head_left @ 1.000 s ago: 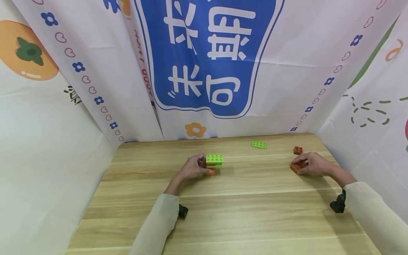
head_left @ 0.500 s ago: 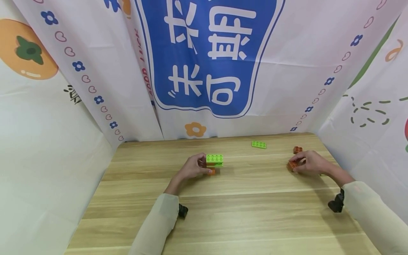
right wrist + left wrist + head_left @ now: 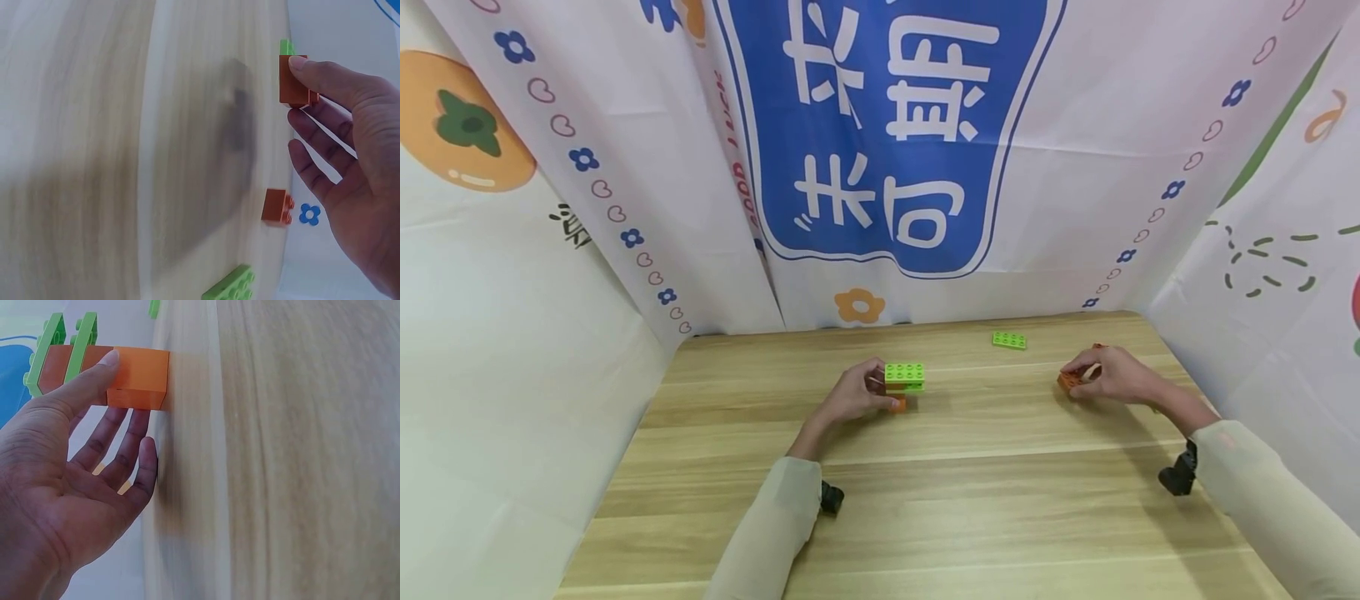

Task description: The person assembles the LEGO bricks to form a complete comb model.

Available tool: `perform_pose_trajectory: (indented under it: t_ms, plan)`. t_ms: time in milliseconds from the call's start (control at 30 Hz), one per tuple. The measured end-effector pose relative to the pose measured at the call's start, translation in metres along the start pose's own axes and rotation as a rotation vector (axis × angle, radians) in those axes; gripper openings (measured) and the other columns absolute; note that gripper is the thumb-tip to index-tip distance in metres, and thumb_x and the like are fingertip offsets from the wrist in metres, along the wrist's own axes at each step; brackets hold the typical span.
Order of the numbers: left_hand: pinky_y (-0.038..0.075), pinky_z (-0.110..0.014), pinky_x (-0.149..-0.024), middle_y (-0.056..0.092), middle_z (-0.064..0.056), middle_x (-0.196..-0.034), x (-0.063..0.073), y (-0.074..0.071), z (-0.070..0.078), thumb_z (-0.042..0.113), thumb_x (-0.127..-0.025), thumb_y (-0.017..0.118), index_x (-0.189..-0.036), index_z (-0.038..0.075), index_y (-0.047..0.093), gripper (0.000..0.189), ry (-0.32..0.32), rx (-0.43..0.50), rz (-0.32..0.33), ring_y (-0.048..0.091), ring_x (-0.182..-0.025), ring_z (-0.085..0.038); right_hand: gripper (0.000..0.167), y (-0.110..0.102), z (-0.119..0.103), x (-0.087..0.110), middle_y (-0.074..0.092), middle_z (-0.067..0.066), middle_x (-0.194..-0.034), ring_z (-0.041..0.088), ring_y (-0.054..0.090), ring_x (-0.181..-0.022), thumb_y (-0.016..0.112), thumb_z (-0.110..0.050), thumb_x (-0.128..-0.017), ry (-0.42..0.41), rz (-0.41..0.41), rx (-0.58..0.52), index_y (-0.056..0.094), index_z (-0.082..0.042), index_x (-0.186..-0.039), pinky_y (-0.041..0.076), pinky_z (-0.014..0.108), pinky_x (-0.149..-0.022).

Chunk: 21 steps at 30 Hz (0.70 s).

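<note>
A stack of toy building bricks stands on the table, with a green plate (image 3: 904, 372) on top. In the left wrist view it has an orange brick (image 3: 140, 372) at the bottom, then reddish-brown bricks (image 3: 55, 365) and green plates. My left hand (image 3: 853, 392) holds the stack low down from its left side, thumb on the orange brick. My right hand (image 3: 1112, 377) pinches a reddish-brown brick (image 3: 294, 80) between thumb and fingers. That brick appears raised off the table, its studs facing up.
Another reddish-brown brick (image 3: 275, 206) lies behind my right hand, mostly hidden in the head view. A green plate (image 3: 1009, 340) lies near the table's back edge. Close to my right wrist lies a second loose green plate (image 3: 230, 284). Printed cloth hangs behind the table (image 3: 970, 500).
My right hand has moved left and slightly toward the back with the reddish-brown brick, lifting it. My left hand and the stack have stayed in place.
</note>
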<state>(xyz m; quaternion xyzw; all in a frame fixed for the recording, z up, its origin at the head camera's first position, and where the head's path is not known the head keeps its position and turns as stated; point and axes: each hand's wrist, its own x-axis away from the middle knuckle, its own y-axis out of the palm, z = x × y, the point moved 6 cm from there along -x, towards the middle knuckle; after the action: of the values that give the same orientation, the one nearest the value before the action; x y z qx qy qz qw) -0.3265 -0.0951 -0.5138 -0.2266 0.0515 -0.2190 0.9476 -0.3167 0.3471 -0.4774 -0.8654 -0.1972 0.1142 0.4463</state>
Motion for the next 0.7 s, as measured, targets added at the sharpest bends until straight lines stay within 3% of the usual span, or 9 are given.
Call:
perform_pose_trajectory:
  t_ms: [367, 700]
  plan:
    - [0.059, -0.037, -0.089, 0.072, -0.012, -0.114, 0.000, 0.000, 0.001, 0.003, -0.085, 0.089, -0.116, 0.007, 0.065, 0.039, 0.000, 0.000, 0.004, 0.070, -0.101, -0.022, 0.033, 0.001, -0.028, -0.014, 0.078, 0.003, -0.107, 0.021, 0.071, -0.096, 0.091, -0.015, -0.084, -0.075, 0.033, 0.033, 0.081, -0.009, -0.115, 0.061, 0.042, -0.082]
    - [0.059, -0.040, -0.089, 0.072, -0.016, -0.115, 0.001, 0.001, 0.002, 0.003, -0.085, 0.088, -0.114, 0.005, 0.064, 0.037, 0.016, 0.011, 0.010, 0.070, -0.103, -0.029, 0.033, 0.000, -0.056, -0.024, 0.078, 0.004, -0.110, 0.020, 0.072, -0.096, 0.089, -0.013, -0.086, -0.147, 0.049, 0.036, 0.080, -0.008, -0.117, 0.061, 0.044, -0.083]
